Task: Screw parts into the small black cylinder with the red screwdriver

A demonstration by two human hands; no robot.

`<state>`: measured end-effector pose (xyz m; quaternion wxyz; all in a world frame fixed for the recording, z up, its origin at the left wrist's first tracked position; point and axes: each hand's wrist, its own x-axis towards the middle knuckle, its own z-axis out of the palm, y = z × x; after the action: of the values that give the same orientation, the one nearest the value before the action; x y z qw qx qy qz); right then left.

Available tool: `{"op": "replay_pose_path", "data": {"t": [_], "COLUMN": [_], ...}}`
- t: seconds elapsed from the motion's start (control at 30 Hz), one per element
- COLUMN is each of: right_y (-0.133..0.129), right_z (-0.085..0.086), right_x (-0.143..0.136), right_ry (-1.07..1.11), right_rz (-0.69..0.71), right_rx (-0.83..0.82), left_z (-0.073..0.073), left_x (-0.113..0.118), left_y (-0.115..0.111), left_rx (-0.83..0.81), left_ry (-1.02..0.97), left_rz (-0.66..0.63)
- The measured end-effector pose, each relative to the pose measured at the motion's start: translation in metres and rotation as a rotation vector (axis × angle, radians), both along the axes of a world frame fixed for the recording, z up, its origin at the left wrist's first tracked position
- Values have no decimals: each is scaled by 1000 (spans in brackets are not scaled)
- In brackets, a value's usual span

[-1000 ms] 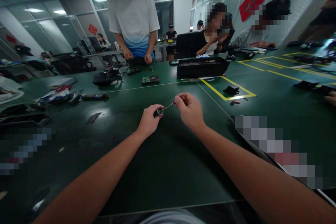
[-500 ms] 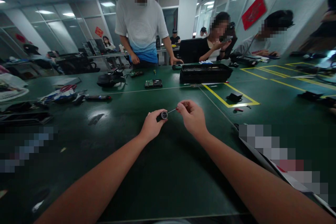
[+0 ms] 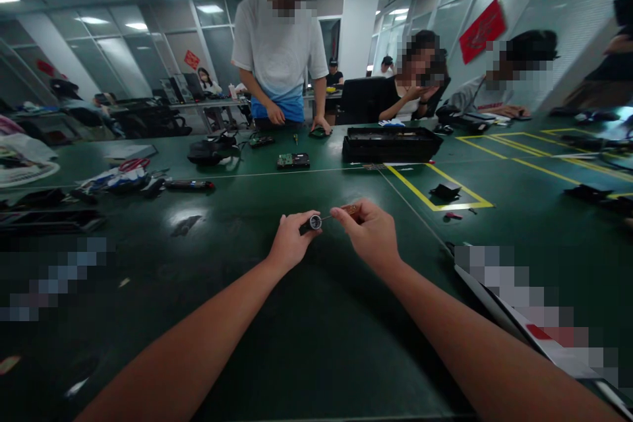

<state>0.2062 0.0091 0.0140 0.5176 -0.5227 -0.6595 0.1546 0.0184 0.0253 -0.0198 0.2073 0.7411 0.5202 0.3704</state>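
Note:
My left hand (image 3: 289,241) is closed around a small black cylinder (image 3: 315,222) with a silver-rimmed round end, which is turned toward me and to the right. Between the thumb and fingers of my right hand (image 3: 373,232) is a screwdriver (image 3: 352,209) with an amber-brown handle. Its thin metal shaft points left at the rimmed end of the cylinder; whether the tip touches it I cannot tell. Both hands are raised over the middle of the green table (image 3: 316,343).
Ahead lie a hard drive (image 3: 293,160) and a long black tray (image 3: 393,145). A black bracket (image 3: 445,192) sits inside yellow tape. To the left are a black and red pen-like tool (image 3: 190,185) and tangled cables (image 3: 123,175). Across the table stands a person (image 3: 279,46).
The screwdriver's handle shows more clearly in my right hand, and its shaft lies more level. Across the table, the standing person's hand has shifted left onto a small dark object.

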Motion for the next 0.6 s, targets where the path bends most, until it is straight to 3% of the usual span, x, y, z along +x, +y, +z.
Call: {"op": "replay_pose_path", "data": {"t": [0.6], "right_y": [-5], "right_z": [1], "right_x": [-3], "right_ry": [33], "right_rz": [13], "right_rx": [17], "left_z": [-1], "left_x": [0], "left_y": [-1], "left_rx": [-8], "left_ry": [-15], "left_rz": [34]}}
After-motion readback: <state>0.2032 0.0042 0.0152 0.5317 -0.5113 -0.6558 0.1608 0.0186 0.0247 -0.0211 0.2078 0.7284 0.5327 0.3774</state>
